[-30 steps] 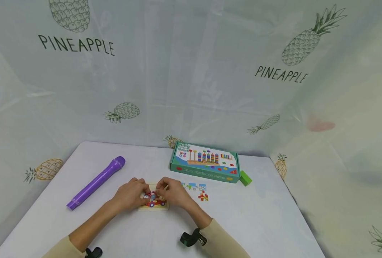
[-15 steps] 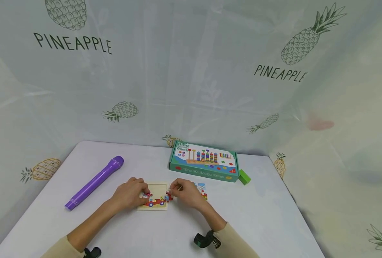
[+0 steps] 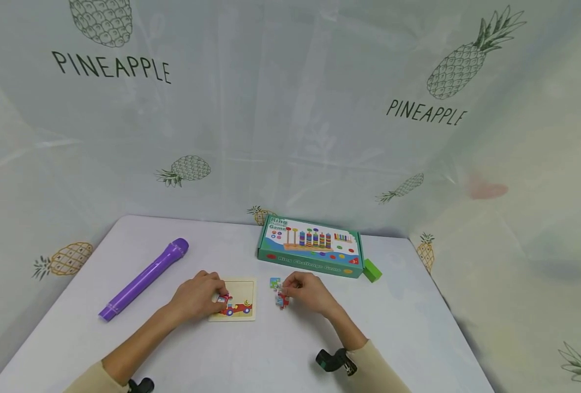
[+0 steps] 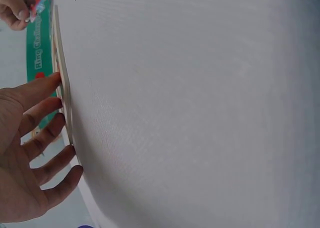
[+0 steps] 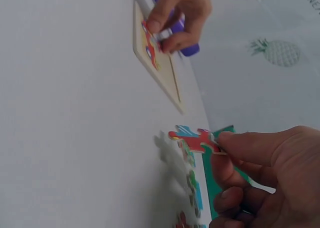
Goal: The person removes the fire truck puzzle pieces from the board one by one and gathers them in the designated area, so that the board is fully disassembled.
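- Pale, translucent-looking sheeting (image 3: pixel 280 109) across the upper frame, printed with pineapples (image 3: pixel 457 71)
- White tabletop (image 3: pixel 408 316), lower centre
- Blurred reddish patch (image 3: pixel 488 188) at right, perhaps behind the sheeting

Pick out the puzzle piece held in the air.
The red-and-blue piece pinched by the right hand; the others lie in the tray or on the table.

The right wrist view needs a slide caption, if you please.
Right hand pinching a red-and-blue puzzle piece, left hand touching the puzzle board.
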Tool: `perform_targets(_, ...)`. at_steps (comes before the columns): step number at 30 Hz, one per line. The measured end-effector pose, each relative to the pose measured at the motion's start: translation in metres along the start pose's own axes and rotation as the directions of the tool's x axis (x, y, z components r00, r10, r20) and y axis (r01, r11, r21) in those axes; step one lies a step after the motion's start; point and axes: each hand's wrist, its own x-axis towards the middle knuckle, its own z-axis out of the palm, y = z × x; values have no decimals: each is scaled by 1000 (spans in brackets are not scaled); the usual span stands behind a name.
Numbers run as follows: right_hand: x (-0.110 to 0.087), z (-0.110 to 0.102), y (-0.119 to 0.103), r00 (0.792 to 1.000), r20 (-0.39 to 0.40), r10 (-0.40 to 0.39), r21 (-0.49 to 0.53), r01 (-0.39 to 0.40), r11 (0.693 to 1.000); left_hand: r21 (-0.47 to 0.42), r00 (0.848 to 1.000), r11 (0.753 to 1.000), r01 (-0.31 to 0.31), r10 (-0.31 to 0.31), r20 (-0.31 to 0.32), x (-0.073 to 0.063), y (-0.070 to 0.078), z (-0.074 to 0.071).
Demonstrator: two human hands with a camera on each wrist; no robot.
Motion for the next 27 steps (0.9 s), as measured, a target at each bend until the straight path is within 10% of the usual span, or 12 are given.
perform_targets(27,1,-8,23,1000,-16,-14,-39,14,999,-14,1000,1000,8,-8,6,-2,3,-4)
